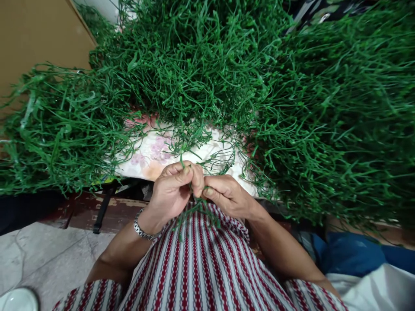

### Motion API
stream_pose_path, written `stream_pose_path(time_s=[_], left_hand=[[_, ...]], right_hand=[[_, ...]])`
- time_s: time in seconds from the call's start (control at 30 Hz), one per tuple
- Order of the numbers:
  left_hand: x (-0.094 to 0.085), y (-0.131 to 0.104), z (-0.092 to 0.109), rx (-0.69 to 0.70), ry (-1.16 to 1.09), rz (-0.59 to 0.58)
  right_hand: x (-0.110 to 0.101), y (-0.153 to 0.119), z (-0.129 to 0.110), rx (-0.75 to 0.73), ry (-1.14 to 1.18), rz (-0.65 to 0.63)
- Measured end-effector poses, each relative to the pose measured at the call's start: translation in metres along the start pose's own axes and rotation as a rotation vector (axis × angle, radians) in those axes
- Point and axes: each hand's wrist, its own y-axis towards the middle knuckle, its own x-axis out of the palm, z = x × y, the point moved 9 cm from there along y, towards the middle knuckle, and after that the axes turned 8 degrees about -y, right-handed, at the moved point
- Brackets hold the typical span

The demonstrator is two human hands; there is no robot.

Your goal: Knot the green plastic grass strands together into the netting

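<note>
My left hand [173,188], with a metal watch band at the wrist, is closed on a thin green stem [182,161] between thumb and fingers. Touching it on the right, my right hand [228,195] pinches part of the same greenery. Thin sprigs [202,211] hang below both hands in front of the striped shirt. Just beyond the hands, loose sprigs lie on a flowered cloth [162,149]. A large heap of green stems [201,65] rises behind the cloth.
More green stems are piled at the left [65,129] and the right [340,121]. A tan panel [39,39] stands at the upper left. Blue fabric [353,255] shows at the lower right, and a pale round object [19,300] at the lower left.
</note>
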Motion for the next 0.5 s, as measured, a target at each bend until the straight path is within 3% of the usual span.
stream_pose_path(time_s=[0.17,0.5], left_hand=[[-0.003,0.000,-0.001,0.001,-0.075,0.027],[0.000,-0.009,-0.004,-0.041,-0.095,0.114]], right_hand=[[-0.004,0.000,0.002,0.064,0.007,0.054],[0.012,-0.002,-0.004,-0.041,0.411,-0.011]])
